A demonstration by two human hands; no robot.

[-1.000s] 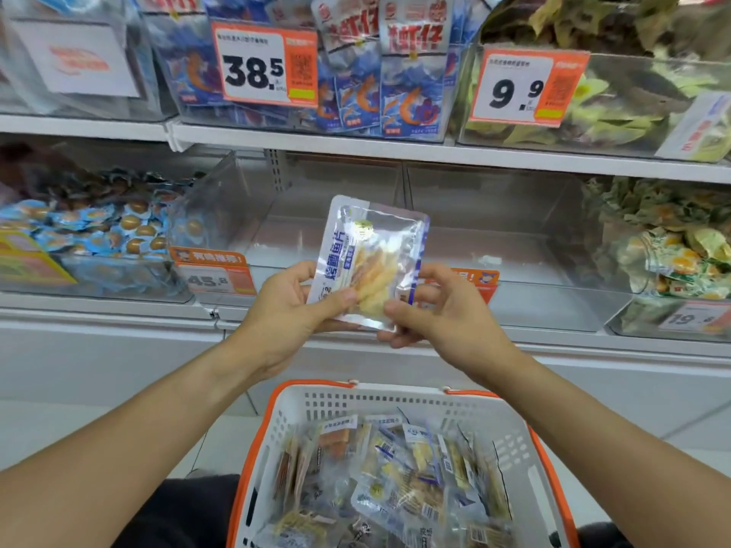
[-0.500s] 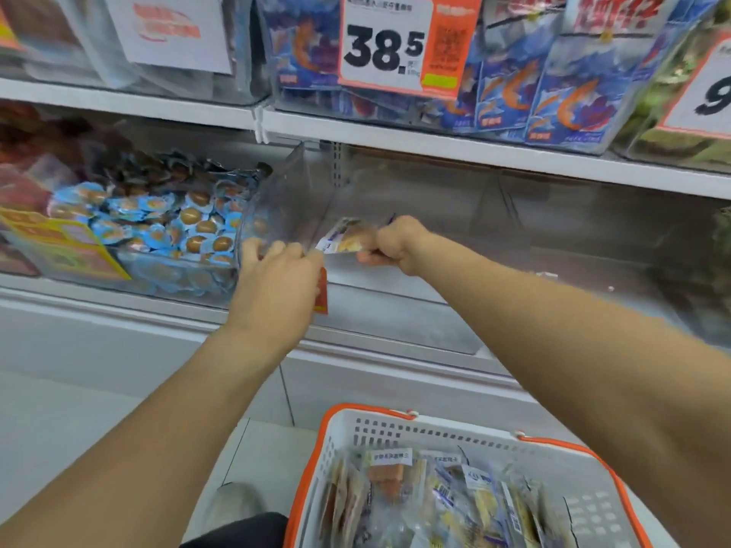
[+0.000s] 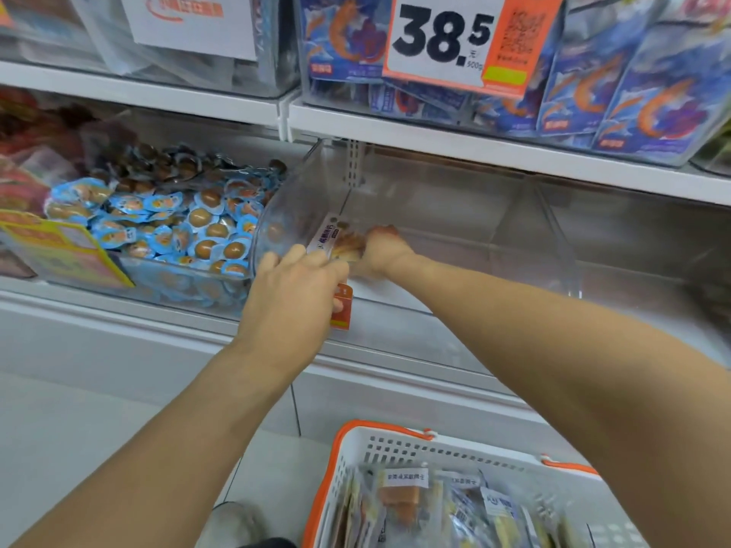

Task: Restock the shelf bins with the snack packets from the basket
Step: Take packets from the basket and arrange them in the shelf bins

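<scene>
My right hand [image 3: 381, 251] reaches inside the clear shelf bin [image 3: 455, 215] on the middle shelf. It grips a snack packet [image 3: 330, 239], white with purple print and orange-brown pieces, low over the bin's floor near its left wall. My left hand [image 3: 292, 298] is at the bin's front rim, fingers curled over the edge and thumb on the front wall beside an orange price tag [image 3: 342, 310]. The white basket with an orange rim [image 3: 348, 460] sits below at the lower right, holding several more snack packets [image 3: 403, 504].
A bin of blue egg packets [image 3: 178, 231] stands directly left of the clear bin. On the shelf above are bins of blue prawn packets [image 3: 633, 96] and a 38.5 price card [image 3: 447, 37]. A shoe [image 3: 233, 524] shows on the pale floor.
The packet went from being held up in both hands into the clear bin with my right hand. My left hand let go of it and took the bin's front rim. The view shifted closer and left.
</scene>
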